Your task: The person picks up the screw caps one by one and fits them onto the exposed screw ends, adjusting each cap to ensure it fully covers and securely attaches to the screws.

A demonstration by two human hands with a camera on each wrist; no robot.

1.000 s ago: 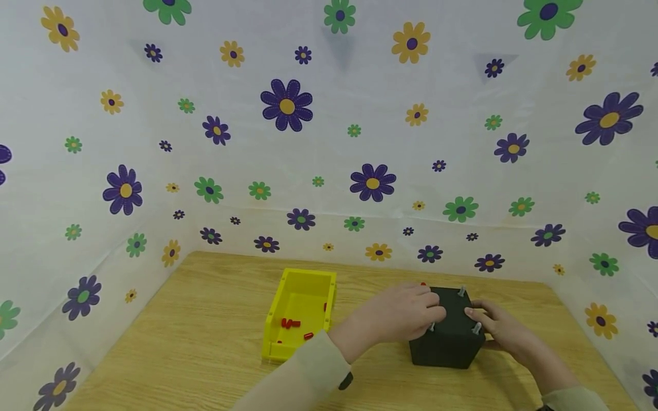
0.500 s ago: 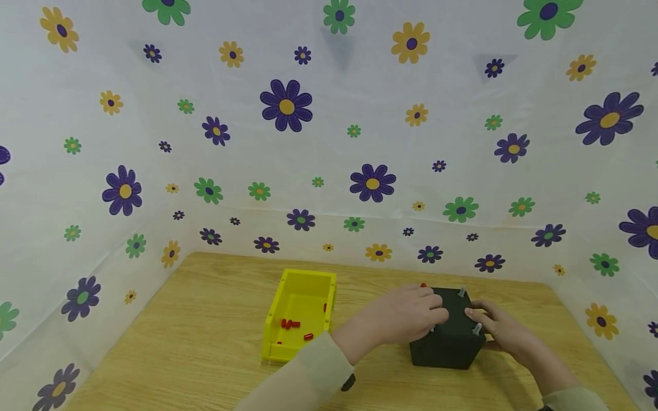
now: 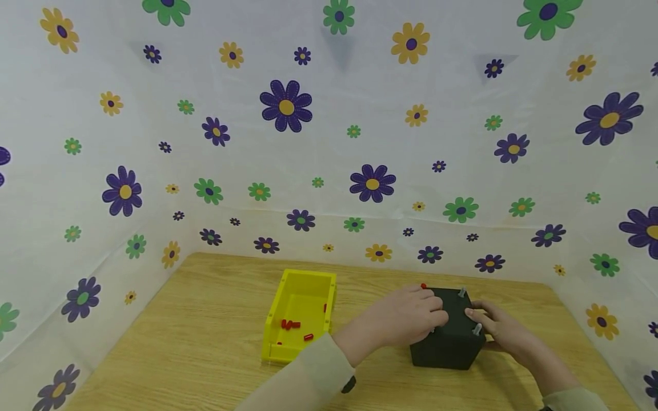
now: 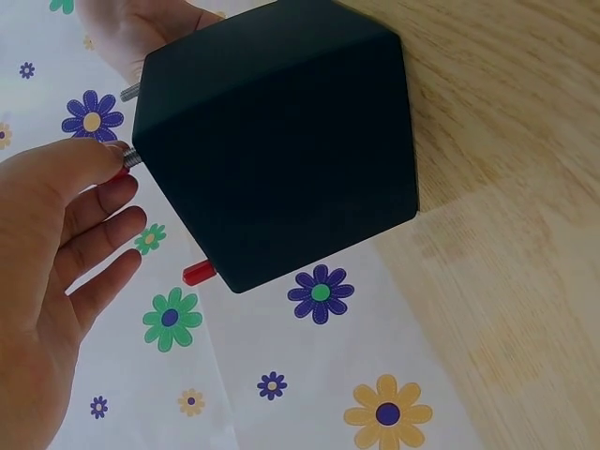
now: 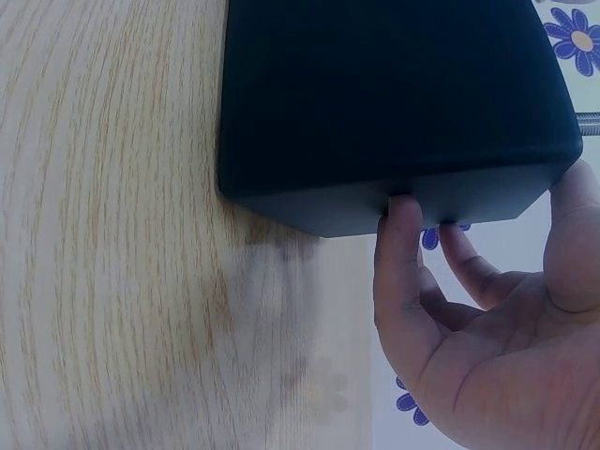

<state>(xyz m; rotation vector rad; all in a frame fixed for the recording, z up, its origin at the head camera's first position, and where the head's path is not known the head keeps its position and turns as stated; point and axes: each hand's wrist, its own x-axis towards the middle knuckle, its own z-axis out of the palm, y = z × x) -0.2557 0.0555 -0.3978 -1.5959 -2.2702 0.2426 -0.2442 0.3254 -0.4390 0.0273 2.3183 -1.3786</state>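
A black box (image 3: 446, 351) stands on the table with threaded metal bolts (image 3: 477, 329) sticking up from its top corners. A red cap (image 4: 199, 273) covers the far-left bolt. My left hand (image 3: 403, 315) reaches over the near-left corner, thumb and finger pinching a small red cap (image 4: 123, 172) at that corner's bolt (image 4: 132, 158); the fingers hide most of this cap. My right hand (image 3: 506, 335) holds the box's right side, fingertips pressed on the side wall and thumb at the top edge. Both bolts on the right are bare.
A yellow bin (image 3: 271, 322) stands left of the box, with several loose red caps (image 3: 308, 337) in it. The wooden table (image 3: 205, 342) is bordered by a white flower-print sheet (image 3: 329, 154) at the back and both sides.
My left fingers have shifted slightly around the cap at the near-left bolt. The right hand and the box have stayed in place.
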